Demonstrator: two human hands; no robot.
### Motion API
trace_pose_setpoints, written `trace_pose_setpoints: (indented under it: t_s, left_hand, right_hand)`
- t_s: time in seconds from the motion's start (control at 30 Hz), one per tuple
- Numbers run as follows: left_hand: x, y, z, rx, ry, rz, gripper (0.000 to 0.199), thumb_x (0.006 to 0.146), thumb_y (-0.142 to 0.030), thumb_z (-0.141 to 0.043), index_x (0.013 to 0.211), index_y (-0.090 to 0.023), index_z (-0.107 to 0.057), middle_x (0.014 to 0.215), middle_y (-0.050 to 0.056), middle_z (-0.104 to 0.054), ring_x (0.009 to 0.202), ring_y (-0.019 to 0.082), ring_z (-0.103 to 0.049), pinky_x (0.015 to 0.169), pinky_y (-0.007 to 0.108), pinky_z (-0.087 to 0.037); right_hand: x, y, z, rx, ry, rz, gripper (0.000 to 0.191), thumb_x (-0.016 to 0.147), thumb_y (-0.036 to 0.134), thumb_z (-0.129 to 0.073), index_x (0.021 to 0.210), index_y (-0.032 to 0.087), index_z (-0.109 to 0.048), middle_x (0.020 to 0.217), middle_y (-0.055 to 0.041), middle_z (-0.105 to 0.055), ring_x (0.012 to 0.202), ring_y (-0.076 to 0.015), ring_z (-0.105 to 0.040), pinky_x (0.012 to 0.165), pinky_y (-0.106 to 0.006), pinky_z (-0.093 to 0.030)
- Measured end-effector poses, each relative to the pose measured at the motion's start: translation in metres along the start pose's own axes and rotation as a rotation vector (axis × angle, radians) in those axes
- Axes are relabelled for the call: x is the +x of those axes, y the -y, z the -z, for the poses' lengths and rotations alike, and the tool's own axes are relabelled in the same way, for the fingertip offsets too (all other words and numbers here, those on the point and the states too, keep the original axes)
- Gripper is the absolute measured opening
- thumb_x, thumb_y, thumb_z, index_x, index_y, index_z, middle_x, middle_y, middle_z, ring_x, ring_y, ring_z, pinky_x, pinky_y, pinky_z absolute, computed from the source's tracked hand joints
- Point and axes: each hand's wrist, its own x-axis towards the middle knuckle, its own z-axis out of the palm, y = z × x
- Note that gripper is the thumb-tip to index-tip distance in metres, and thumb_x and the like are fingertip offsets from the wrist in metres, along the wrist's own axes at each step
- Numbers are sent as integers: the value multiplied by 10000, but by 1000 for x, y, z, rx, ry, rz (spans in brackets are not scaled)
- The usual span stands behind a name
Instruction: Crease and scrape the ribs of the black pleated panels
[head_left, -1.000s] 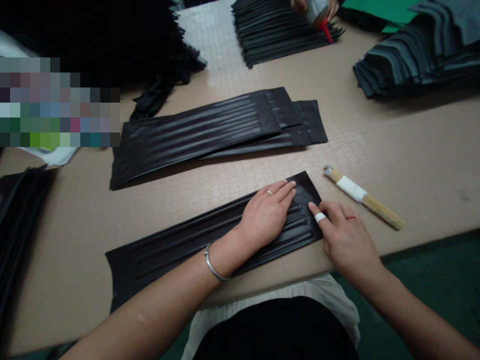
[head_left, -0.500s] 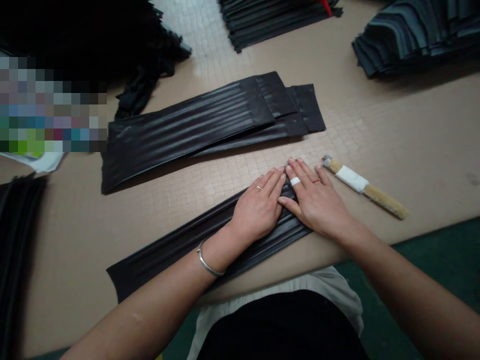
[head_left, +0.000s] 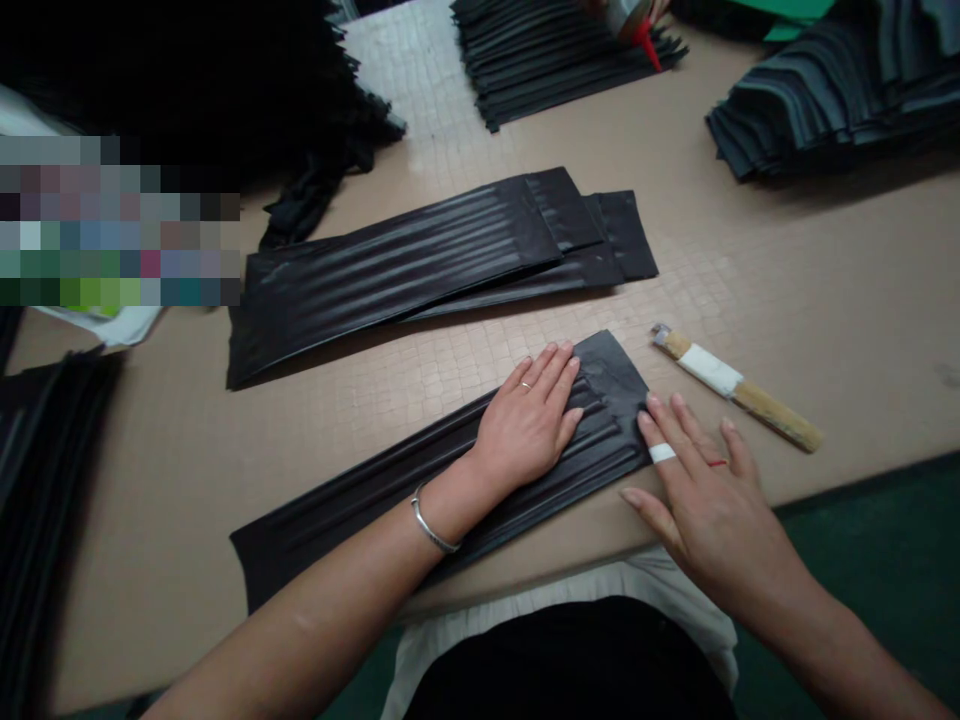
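Observation:
A long black leather-like strip (head_left: pixel 360 490) with raised ribs lies slantwise along the table's near edge. On its ribbed part rests my left hand (head_left: pixel 529 415), flat with the fingers stretched out. My right hand (head_left: pixel 697 480) is spread at the strip's right end, its fingertips at the corner; whether they touch it I cannot tell. Neither hand grips anything. Beyond them lie more ribbed black pieces (head_left: pixel 405 250), overlapping one another. To the right is a flat wooden stick (head_left: pixel 780 410) with a white wrap (head_left: pixel 705 368) round its middle.
Stacks of dark pieces stand at the back right (head_left: pixel 817 95) and left edge (head_left: pixel 52 480). A row of thin black strips (head_left: pixel 540 60) lies at the back, with a red-tipped bottle (head_left: pixel 643 40) above it, held by another person's hand. A large black pile (head_left: pixel 180 80) fills the back left.
My right hand has moved right and toward me, off the ribs, uncovering the strip's smooth right end. My left hand stays flat on the strip. The red-tipped bottle shows more at the back.

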Motion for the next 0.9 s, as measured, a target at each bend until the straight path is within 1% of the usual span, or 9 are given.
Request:
trace_pose_setpoints:
  t_s: [0.1, 0.2, 0.33, 0.43, 0.53, 0.7, 0.77, 0.83, 0.9]
  left_hand:
    - [-1, 0, 1, -7, -4, -40, 525, 1090, -365, -366, 1560, -139, -421, 1688, 85, -317, 1575, 239, -284, 1281, 470, -287]
    - [-1, -1, 1, -12, 10, -54, 520, 1090, -355, -359, 1568, -156, -409, 1692, 54, -312, 1574, 225, -285, 1281, 466, -287]
    - [-1, 0, 0, -18, 21, -43, 561, 1083, -361, -364, 1596, -134, -349, 1699, 67, -291, 1581, 227, -267, 1279, 458, -289]
    - [-2, 1, -2, -10, -1, -21, 593, 1078, -377, -375, 1606, -112, -321, 1704, 94, -272, 1588, 238, -246, 1286, 469, -274]
    - [-3, 0, -4, -7, -21, -15, 583, 1076, -374, -378, 1595, -112, -344, 1703, 106, -271, 1586, 245, -253, 1284, 481, -277]
    - [-2, 0, -4, -40, -36, -29, 562, 1070, -356, -405, 1574, -109, -382, 1690, 129, -302, 1581, 251, -271, 1280, 488, -292]
    - [-2, 3, -3, -83, -39, -58, 560, 1061, -359, -440, 1554, -94, -406, 1683, 143, -319, 1575, 263, -283, 1278, 488, -306]
    - [-6, 9, -1, -152, -60, -111, 524, 1054, -350, -466, 1506, -84, -466, 1655, 156, -377, 1558, 268, -326, 1270, 484, -338]
    - [-14, 15, 3, -225, -94, -169, 449, 1054, -318, -472, 1435, -90, -540, 1605, 157, -460, 1527, 260, -389, 1252, 475, -384]
  right_hand:
    - [16, -1, -3, 16, 26, 72, 645, 1095, 503, -302, 1577, 79, -364, 1669, -123, -284, 1558, -283, -237, 1220, -559, -204]
    - [35, -10, -10, 13, 55, 121, 624, 1098, 529, -280, 1549, 125, -428, 1662, -72, -308, 1556, -267, -239, 1171, -547, -266]
    - [65, -16, -13, 3, 99, 155, 647, 1096, 571, -239, 1546, 153, -440, 1654, -57, -321, 1558, -264, -229, 1122, -563, -307]
    - [74, -14, -12, 21, 93, 137, 629, 1096, 560, -263, 1540, 155, -451, 1646, -67, -336, 1558, -271, -233, 1162, -596, -259]
    - [57, -12, -10, 54, 69, 114, 598, 1087, 534, -334, 1541, 165, -455, 1628, -93, -369, 1544, -290, -273, 1196, -618, -202]
    - [-6, -4, -5, 65, 40, 84, 560, 1064, 384, -434, 1580, 171, -395, 1616, -116, -392, 1517, -298, -337, 1204, -606, -195]
    - [-28, 7, -1, 43, 41, 86, 583, 1055, 379, -440, 1578, 129, -383, 1618, -140, -382, 1507, -311, -355, 1193, -611, -221]
    - [-43, 21, 5, 42, 43, 100, 593, 1048, 407, -445, 1540, 77, -421, 1608, -174, -393, 1485, -330, -389, 1163, -609, -279]
    - [-49, 31, 16, 123, 38, 170, 519, 1037, 401, -477, 1455, 95, -515, 1549, -163, -495, 1438, -313, -460, 1126, -561, -354]
